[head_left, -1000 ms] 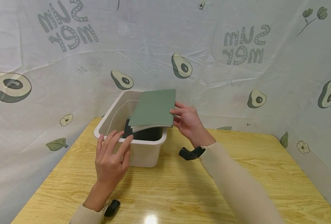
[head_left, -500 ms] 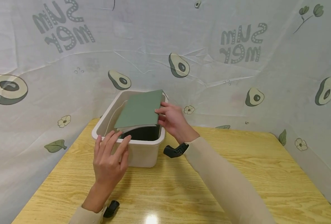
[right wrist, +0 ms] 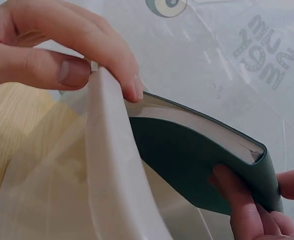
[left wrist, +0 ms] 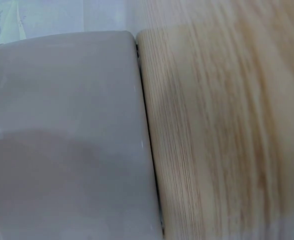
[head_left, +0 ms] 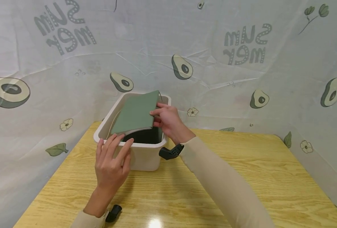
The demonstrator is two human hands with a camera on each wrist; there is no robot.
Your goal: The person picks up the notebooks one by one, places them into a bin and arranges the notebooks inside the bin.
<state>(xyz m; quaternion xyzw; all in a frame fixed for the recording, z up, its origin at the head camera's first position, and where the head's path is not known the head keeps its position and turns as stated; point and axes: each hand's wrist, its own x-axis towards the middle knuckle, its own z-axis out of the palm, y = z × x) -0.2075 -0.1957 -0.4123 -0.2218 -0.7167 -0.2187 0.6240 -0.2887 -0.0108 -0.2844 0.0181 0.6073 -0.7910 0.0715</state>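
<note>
A green notebook [head_left: 137, 110] slants over the mouth of a whitish plastic bin [head_left: 144, 158], its left part dipping inside the rim. My right hand [head_left: 171, 122] pinches the notebook by its spine edge, thumb on one cover and fingers on the other. In the right wrist view the page edges show between the covers of the notebook [right wrist: 177, 160]. My left hand [head_left: 112, 166] grips the bin's near rim, its fingers over the top and its thumb outside, as the right wrist view shows. The left wrist view holds only the bin's wall [left wrist: 72, 125] and wood.
Something dark and flat [head_left: 145, 136] lies inside the bin, partly hidden under the notebook. The bin stands on a wood-grain table [head_left: 228, 171] toward its back left. A printed curtain [head_left: 214, 41] with avocados hangs close behind.
My right hand has carried the notebook to the left over the bin, and its left side has tipped lower into the mouth. My left hand has stayed on the rim.
</note>
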